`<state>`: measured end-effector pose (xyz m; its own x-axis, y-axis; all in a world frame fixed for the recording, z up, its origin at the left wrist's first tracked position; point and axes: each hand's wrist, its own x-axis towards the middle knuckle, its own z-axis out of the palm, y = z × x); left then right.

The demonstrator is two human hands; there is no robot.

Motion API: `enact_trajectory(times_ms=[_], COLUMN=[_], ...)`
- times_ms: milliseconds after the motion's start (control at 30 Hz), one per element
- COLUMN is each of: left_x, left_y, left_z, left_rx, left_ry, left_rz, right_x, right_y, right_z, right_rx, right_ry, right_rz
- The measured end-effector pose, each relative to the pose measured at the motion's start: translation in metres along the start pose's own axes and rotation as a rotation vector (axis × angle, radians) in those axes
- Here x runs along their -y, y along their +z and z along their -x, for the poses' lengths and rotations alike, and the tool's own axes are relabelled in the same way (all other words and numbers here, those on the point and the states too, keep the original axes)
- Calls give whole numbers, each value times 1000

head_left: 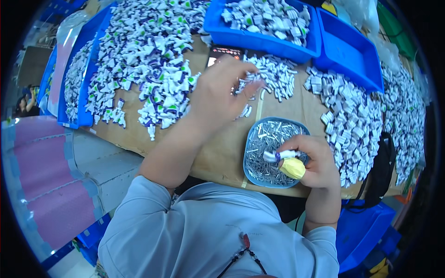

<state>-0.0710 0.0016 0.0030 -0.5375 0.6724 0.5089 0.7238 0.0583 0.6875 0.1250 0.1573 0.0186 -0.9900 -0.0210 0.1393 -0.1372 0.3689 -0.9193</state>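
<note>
My left hand [222,88] reaches over the near left side of a pile of small white plastic pieces [282,82], slightly blurred. Its thumb and forefinger are apart, and I make out nothing held between them. Closed in a pinch, my right hand [317,160] grips a small white plastic part [288,154] with a purple band and a curved end. Yellow tape [292,168] wraps one of its digits. Beneath that hand stands a blue-grey tub [246,160] full of thin metal pins [264,136], partly covered by the fingers.
Left lies a large heap of white, purple and green parts [162,88]. Ribbed white pieces [357,125] are heaped right. Blue bins [264,42] line the back, one holding more parts. A lit phone-like screen [225,52] lies behind my left hand. Brown board [218,153] covers the table.
</note>
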Motion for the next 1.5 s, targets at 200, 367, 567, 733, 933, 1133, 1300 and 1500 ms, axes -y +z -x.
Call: enact_trajectory(times_ms=[200, 367, 567, 733, 933, 1133, 1300, 1500], left_x=[57, 89, 92, 97, 96, 91, 58, -7], left_y=[-39, -44, -49, -38, -46, -47, -34, 15], left_z=[-16, -9, -15, -15, -7, -14, -23, 9], left_rx=[-43, -26, 122, 100, 23, 68, -137, 142], left_ry=[-251, -337, -356, -257, -305, -304, -208, -278], left_rz=[-598, -904, -937, -695, -829, -775, -364, 626], right_x=[29, 10, 13, 8, 11, 10, 8, 6], right_y=[11, 21, 34, 40, 37, 36, 31, 27], right_z=[-31, -17, -12, -5, -9, -8, -9, -5], right_rx=[-669, -451, 212, 183, 179, 115, 2, -240], right_ry=[-107, -57, 0, -24, -33, -79, -170, -339], right_rz=[-897, -517, 568, 651, 624, 557, 490, 337])
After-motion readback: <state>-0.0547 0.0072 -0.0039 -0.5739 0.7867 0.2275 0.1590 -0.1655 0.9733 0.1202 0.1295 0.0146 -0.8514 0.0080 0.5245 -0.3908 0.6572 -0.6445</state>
